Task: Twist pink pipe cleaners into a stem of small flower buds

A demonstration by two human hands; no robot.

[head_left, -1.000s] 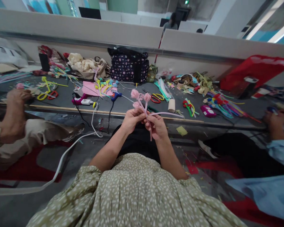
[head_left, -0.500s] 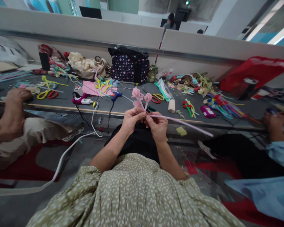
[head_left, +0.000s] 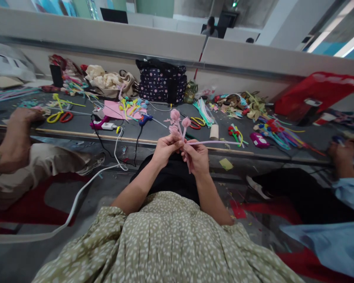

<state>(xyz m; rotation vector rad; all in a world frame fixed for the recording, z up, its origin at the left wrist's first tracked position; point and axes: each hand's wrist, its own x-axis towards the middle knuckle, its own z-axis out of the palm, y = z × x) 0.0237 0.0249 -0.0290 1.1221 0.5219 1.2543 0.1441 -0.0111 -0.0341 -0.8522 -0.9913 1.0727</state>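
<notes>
Between the left hand [head_left: 165, 150] and right hand [head_left: 198, 158], pink stems [head_left: 184, 135] carry blooms [head_left: 175, 115] uppermost; the left pinches the stems, the right a pale strand [head_left: 218, 142]. Rightward, the strand's free end, previously sloping downward, now extends nearly level: winding appears unfinished.

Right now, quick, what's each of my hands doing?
Left hand: closed, pinching the pink flower stems.
Right hand: closed, holding the long pale strand.

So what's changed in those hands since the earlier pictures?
The loose pale stem swung down, then back up to nearly level, pointing right. The pink flowers shifted slightly right. The left hand and right hand kept their hold; the blue glue gun stayed put.
</notes>
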